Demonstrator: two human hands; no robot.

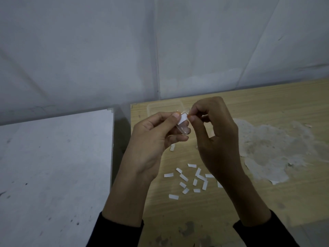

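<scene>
My left hand (156,132) grips a small clear plastic piece (184,129) between thumb and fingers, held up above the wooden table (231,202). A small white paper strip (183,119) sits at the top of that piece. My right hand (213,129) pinches the strip's edge with thumb and forefinger. Both hands meet over the table's far left part. Several loose white paper strips (190,180) lie scattered on the wood below my hands.
A clear plastic box (165,107) stands behind my hands at the table's back edge. A grey-white surface (53,166) lies to the left across a dark gap. A pale worn patch (270,148) covers the table's right. A wall rises behind.
</scene>
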